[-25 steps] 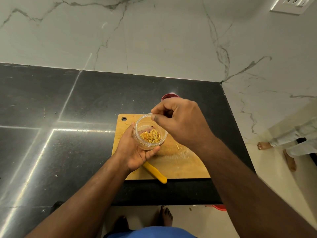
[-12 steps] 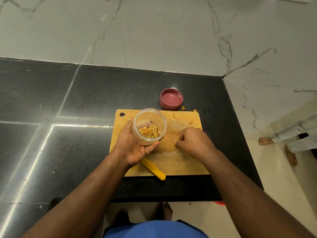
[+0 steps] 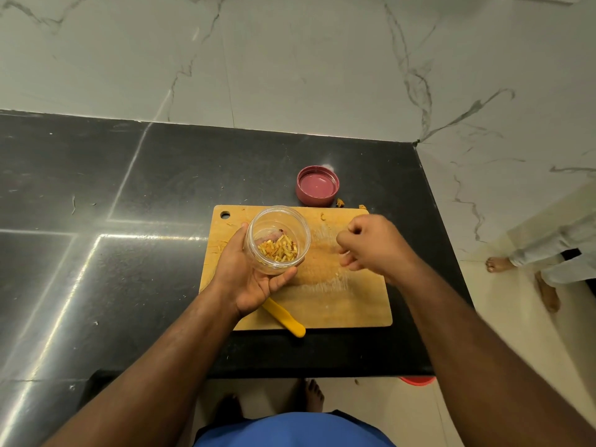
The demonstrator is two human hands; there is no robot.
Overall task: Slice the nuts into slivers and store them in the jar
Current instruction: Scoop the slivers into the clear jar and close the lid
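Note:
My left hand (image 3: 248, 279) grips a small clear jar (image 3: 292, 221) from its left side and holds it tilted over the wooden cutting board (image 3: 338, 304). Yellow-brown nut slivers (image 3: 277, 251) lie at the jar's bottom. To the right of the jar, my right hand (image 3: 371, 246) hovers just over the board, blurred, its fingers bunched together. I cannot see anything pinched in them. A few pale crumbs (image 3: 337, 275) remain on the board under that hand.
A yellow-handled knife (image 3: 283, 317) lies on the board's near edge, partly under my left wrist. The red jar lid (image 3: 317, 186) sits upside down on the black counter (image 3: 129, 285) behind the board, with nut bits (image 3: 339, 203) beside it. Another person's feet (image 3: 496, 264) stand at right.
My right hand left the jar's mouth, dropped to the board, and now has lifted slightly and moved right. The jar stays in my left hand.

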